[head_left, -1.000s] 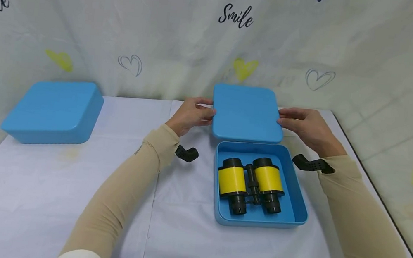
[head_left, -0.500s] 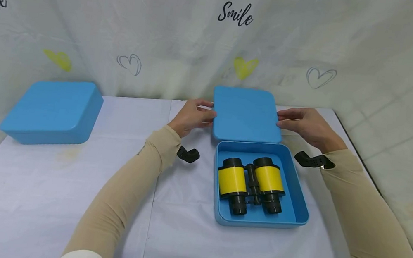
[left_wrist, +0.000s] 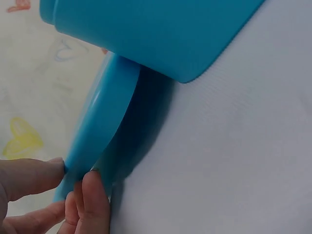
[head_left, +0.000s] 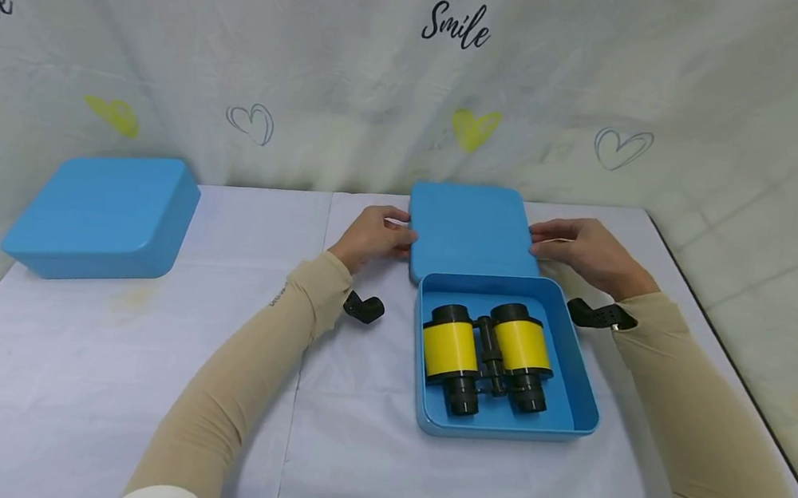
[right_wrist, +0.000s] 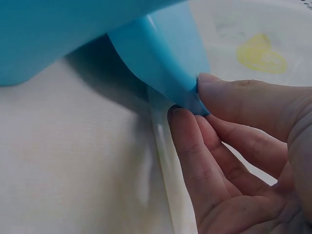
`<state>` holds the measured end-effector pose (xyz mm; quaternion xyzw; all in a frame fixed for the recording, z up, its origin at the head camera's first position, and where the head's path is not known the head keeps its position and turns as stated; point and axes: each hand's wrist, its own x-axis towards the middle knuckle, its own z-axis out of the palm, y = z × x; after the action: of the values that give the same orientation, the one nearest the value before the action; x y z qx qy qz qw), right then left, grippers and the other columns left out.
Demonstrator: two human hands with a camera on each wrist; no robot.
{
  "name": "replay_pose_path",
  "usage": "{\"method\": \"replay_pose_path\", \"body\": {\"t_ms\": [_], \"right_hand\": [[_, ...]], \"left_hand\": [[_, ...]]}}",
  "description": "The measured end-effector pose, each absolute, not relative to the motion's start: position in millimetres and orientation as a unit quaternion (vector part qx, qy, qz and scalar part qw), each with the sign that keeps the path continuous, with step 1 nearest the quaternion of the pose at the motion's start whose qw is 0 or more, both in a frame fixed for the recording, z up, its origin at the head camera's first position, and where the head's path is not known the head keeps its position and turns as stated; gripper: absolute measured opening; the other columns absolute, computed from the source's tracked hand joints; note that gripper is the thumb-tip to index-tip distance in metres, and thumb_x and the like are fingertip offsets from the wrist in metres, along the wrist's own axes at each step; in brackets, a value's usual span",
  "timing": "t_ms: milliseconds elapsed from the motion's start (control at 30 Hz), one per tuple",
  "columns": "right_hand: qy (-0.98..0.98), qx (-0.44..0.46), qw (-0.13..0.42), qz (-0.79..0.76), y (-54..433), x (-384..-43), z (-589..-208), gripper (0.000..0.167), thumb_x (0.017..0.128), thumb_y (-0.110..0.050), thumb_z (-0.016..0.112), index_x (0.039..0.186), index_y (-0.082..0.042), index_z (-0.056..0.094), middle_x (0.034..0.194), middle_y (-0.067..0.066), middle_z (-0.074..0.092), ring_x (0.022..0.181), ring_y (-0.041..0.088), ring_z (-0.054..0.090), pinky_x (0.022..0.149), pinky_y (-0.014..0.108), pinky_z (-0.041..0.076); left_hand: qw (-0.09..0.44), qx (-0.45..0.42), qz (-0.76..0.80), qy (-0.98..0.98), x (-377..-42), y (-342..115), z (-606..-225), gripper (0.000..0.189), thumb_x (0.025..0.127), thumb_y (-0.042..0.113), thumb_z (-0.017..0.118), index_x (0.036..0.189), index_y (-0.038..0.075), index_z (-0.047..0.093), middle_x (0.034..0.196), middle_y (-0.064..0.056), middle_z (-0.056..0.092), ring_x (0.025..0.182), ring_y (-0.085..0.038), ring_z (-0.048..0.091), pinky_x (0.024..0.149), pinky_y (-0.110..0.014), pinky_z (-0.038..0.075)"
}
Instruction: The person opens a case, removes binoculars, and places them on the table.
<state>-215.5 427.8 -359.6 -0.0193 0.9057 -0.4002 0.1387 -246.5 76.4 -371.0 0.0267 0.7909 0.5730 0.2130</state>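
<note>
A blue lid (head_left: 473, 228) is held between my two hands just behind an open blue box (head_left: 574, 414). My left hand (head_left: 373, 238) pinches the lid's left edge; in the left wrist view its thumb and fingertips grip the lid's rim (left_wrist: 100, 117). On the opposite side my right hand (head_left: 589, 254) pinches the right edge, thumb on top and fingers below in the right wrist view. Inside the box lies a pair of yellow and black binoculars (head_left: 449, 348). The lid's near edge is hidden behind the box's back wall.
A second blue box (head_left: 102, 216), closed, stands at the back left of the white-covered table (head_left: 105, 381). A pale printed cloth (head_left: 331, 58) hangs behind the table. The table's right edge runs just past my right arm.
The lid has come down toward the table behind the box, with both hands lowering slightly along with it. The box and binoculars stay in place.
</note>
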Motion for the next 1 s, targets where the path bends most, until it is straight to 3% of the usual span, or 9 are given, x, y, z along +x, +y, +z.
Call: {"method": "replay_pose_path", "body": {"t_ms": [200,500,767,1000], "right_hand": [[0.911,-0.027,0.139,-0.388,424.9,-211.9,-360.7,0.06,0.101,-0.035,0.068,0.151,-0.007,0.049,0.152,0.02,0.053,0.138,0.04,0.052,0.12,0.062,0.038],[0.914,-0.029,0.131,-0.384,423.3,-208.2,-364.4,0.056,0.099,-0.032,0.07,0.147,-0.007,0.053,0.146,0.02,0.058,0.13,0.037,0.057,0.118,0.058,0.043],[0.92,-0.03,0.129,-0.368,421.6,-205.2,-368.2,0.055,0.099,-0.031,0.071,0.145,-0.008,0.054,0.141,0.02,0.061,0.125,0.035,0.06,0.116,0.058,0.044],[0.927,-0.04,0.126,-0.35,416.8,-200.0,-366.4,0.057,0.099,-0.029,0.071,0.146,-0.003,0.053,0.14,0.024,0.061,0.125,0.039,0.06,0.115,0.061,0.044]], "left_hand": [[0.216,0.042,0.546,0.809,-244.8,76.1,-372.1,0.052,0.101,0.019,0.068,0.148,0.006,0.051,0.127,-0.015,0.065,0.091,-0.019,0.076,0.1,-0.034,0.059],[0.19,0.09,0.459,0.863,-239.3,76.9,-369.2,0.054,0.101,0.02,0.067,0.148,0.001,0.05,0.126,-0.015,0.068,0.104,-0.026,0.077,0.105,-0.039,0.056],[0.163,0.124,0.381,0.902,-237.0,79.6,-369.4,0.05,0.1,0.02,0.066,0.143,-0.003,0.056,0.11,-0.013,0.074,0.094,-0.021,0.071,0.088,-0.033,0.055],[0.146,0.144,0.358,0.911,-233.1,78.7,-368.4,0.038,0.099,0.018,0.067,0.13,-0.004,0.063,0.09,-0.007,0.067,0.079,-0.017,0.058,0.075,-0.026,0.046]]}}
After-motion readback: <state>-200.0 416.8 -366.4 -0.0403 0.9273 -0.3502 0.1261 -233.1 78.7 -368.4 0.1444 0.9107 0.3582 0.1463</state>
